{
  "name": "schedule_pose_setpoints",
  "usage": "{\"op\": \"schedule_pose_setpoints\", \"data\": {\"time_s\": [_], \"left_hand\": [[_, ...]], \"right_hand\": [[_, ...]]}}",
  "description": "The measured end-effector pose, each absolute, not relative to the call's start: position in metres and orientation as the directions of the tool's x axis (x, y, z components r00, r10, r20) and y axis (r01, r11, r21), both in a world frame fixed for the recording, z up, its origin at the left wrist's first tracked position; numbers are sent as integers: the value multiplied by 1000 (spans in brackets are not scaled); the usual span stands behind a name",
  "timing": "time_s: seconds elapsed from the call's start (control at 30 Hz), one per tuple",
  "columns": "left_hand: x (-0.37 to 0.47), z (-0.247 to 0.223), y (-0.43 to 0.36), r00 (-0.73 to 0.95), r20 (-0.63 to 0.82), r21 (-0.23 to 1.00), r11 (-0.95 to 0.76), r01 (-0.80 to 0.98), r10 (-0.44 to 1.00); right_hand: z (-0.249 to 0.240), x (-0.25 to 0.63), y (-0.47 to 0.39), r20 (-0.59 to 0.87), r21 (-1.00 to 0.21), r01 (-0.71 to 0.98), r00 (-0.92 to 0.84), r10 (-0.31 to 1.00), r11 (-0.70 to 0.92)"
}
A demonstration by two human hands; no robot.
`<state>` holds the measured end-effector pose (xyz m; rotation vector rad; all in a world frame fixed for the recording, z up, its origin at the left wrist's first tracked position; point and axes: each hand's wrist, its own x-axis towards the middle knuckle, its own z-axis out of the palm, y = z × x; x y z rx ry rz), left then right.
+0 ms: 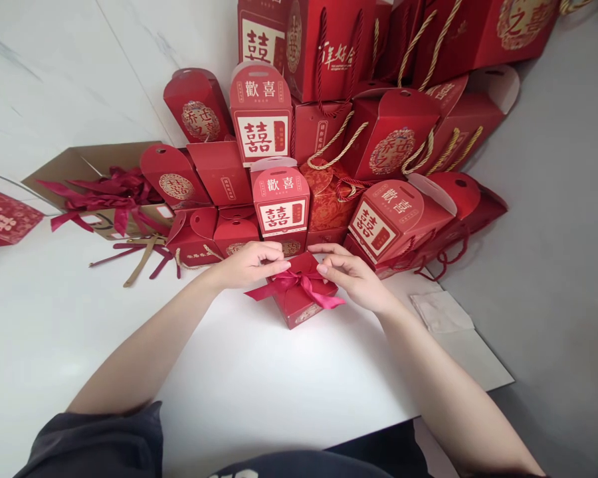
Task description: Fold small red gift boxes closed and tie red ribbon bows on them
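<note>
white table (219,378), grey-veined white wall (99,79), plain grey wall (558,199) right

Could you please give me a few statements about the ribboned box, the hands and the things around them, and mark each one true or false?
1. A pinkish-red ribbon lies over the small red box on the table. True.
2. The left hand is inside the cardboard carton. False: it is at the small red box.
3. The right hand is also at the small red box. True.
4. The stacked gift boxes stand between the person's body and the small red box. False: they stand beyond it.
5. The ribbons at the cardboard carton are bright green. False: they are deep pinkish red.
</note>
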<state>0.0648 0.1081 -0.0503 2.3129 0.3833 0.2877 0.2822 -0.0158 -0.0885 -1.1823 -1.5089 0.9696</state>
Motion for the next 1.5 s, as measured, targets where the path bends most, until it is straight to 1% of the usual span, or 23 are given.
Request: {"op": "schedule_pose_setpoints", "data": {"time_s": [0.17, 0.33, 0.63, 0.77, 0.93, 1.03, 1.1, 1.2, 1.3, 1.4, 1.5], "left_hand": [[63, -56, 112, 932, 89, 827, -548, 127, 351], [59, -58, 113, 934, -4, 905, -396, 155, 357], [55, -53, 117, 936, -79, 913, -351, 205, 342], [52, -59, 124, 944, -67, 926, -331, 180, 324], [52, -68, 130, 944, -50, 956, -257, 139, 325], [53, -68, 129, 929, -70, 957, -239, 165, 362], [52, -65, 128, 924, -79, 950, -252, 184, 374], [52, -61, 125, 931, -95, 933, -296, 207, 353], [53, -57, 122, 937, -112, 930, -296, 216, 332], [55, -55, 120, 934, -104, 928, -305, 215, 341], [57, -52, 117, 932, -77, 905, -368, 215, 353]], "right_hand": [[-88, 284, -15, 210, -953, 201, -92, 973, 225], [-90, 286, -14, 203, -957, 180, -134, 970, 226], [-98, 288, -11, 217, -952, 181, -169, 962, 246], [-101, 292, -10, 238, -945, 184, -176, 955, 269], [-105, 294, -8, 243, -942, 196, -166, 956, 274], [-100, 295, -10, 246, -932, 229, -164, 955, 280], [-92, 294, -15, 303, -899, 291, -125, 945, 327], [-78, 291, -24, 411, -797, 448, -92, 907, 406], [-72, 285, -29, 428, -709, 557, -146, 892, 432], [-74, 280, -28, 425, -660, 608, -180, 887, 440], [-77, 275, -27, 447, -643, 619, -175, 878, 450]]}}
